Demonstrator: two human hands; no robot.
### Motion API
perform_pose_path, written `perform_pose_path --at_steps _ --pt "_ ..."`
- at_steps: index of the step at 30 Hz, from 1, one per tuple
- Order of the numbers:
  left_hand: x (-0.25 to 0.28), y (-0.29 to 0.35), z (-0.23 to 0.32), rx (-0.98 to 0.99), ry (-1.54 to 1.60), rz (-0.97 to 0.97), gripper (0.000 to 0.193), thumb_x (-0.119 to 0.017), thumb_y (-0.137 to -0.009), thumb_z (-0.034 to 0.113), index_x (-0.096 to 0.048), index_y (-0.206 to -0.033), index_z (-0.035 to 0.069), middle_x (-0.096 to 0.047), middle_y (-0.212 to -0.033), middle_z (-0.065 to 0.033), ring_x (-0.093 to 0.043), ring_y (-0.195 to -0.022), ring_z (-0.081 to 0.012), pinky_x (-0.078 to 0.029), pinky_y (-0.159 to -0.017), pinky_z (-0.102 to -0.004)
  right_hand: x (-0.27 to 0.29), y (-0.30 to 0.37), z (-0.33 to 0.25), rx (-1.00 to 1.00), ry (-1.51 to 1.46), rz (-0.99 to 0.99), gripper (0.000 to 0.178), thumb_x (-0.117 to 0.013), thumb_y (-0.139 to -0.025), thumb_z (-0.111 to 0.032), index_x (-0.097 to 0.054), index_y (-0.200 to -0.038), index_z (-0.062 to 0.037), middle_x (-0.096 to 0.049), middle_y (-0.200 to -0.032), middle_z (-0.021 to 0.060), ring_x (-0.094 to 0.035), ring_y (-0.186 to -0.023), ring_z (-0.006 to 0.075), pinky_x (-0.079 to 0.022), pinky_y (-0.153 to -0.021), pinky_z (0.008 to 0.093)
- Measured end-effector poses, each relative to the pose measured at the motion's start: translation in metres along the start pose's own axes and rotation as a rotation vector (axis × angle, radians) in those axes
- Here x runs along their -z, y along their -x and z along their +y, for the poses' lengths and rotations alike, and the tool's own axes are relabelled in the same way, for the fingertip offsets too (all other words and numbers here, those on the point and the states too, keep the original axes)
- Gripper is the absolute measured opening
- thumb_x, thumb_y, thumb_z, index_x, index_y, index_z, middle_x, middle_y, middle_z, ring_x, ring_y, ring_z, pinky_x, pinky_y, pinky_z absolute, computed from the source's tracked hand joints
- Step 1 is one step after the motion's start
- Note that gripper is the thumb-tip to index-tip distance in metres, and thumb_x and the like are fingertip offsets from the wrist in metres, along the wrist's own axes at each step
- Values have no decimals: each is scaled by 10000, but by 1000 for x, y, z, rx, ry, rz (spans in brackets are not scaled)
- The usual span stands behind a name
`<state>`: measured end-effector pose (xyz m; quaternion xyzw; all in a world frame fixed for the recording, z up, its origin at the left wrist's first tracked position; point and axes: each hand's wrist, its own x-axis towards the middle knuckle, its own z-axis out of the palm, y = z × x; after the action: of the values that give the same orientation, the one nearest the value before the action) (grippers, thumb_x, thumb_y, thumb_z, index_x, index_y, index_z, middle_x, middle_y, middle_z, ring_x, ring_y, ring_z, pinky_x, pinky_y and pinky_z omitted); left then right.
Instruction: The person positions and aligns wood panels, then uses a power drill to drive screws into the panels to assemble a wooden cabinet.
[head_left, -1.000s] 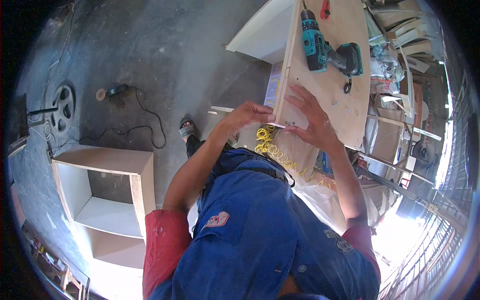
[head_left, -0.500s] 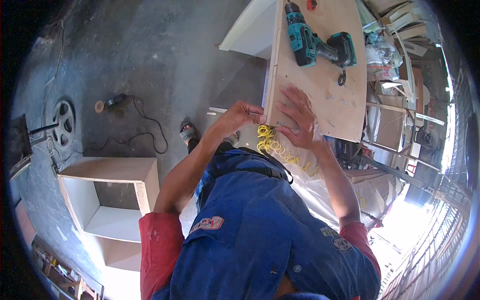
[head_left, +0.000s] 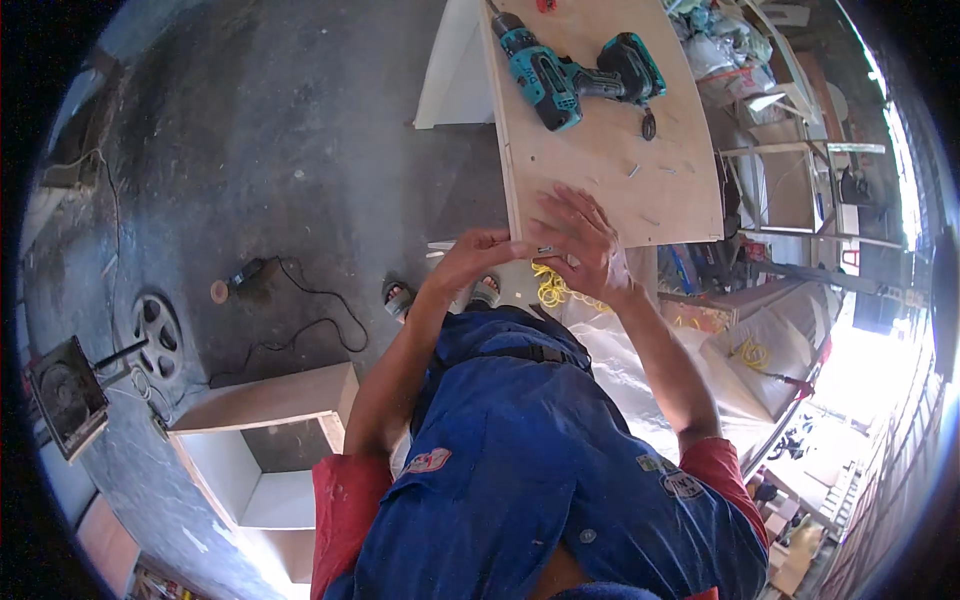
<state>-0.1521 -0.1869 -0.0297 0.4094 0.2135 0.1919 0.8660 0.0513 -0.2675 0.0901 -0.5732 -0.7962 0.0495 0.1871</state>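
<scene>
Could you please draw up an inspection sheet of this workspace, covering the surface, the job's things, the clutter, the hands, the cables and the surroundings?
Surface: pale flat wooden panel, bearing a teal-and-black cordless drill lying on its side.
Job's things: the panel's near-left corner, under both hands; small grey metal fastener there.
Clutter: loose slim grey metal fasteners on the panel; small red object, kind unclear, at the picture's top edge.
Hands: left hand at the corner, grip unclear; right hand over it, fingers spread.
Cables: thin black looped cord on the floor; yellow coiled hose beyond the panel's near edge.
Surroundings: pale box-shaped wooden cabinet, lower left; grey spoked wheel.
</scene>
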Motion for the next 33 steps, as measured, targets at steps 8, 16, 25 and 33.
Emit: perform_pose_path --at_steps 8,16,25,33 --pt "-5 -7 19 -83 -165 -74 340 -746 -928 267 -761 -1157 17 -744 -944 -42 -656 -853 -108 -534 -765 -289 -15 15 -20 -189 75 83 416 -820 -784 -243 -755 -1193 -193 -621 -1439 42 -503 -1405 324 -393 -1163 536" --pt "0 -12 14 -40 -274 -41 333 -743 -918 255 -763 -1106 -20 -757 -977 -48 -643 -915 -95 -535 -770 -298 -24 16 -34 -240 68 169 399 -822 -782 -231 -748 -1170 -174 -627 -1432 33 -494 -1414 315 -370 -1174 544" --pt "-25 1 25 -39 -241 95 377 -709 -935 300 -739 -1110 -33 -733 -1012 -48 -620 -940 -130 -482 -877 -283 -34 23 -44 -299 59 336 417 -824 -753 -199 -753 -1163 -161 -647 -1398 13 -542 -1370 280 -422 -1150 488" --pt "-9 -2 5 -128 -164 49 459 -575 -996 270 -603 -1292 -80 -655 -1214 -140 -597 -1105 -220 -433 -1005 -364 -37 24 -35 -224 -34 440 377 -798 -742 -228 -775 -1113 -165 -686 -1327 1 -569 -1327 253 -431 -1115 464"
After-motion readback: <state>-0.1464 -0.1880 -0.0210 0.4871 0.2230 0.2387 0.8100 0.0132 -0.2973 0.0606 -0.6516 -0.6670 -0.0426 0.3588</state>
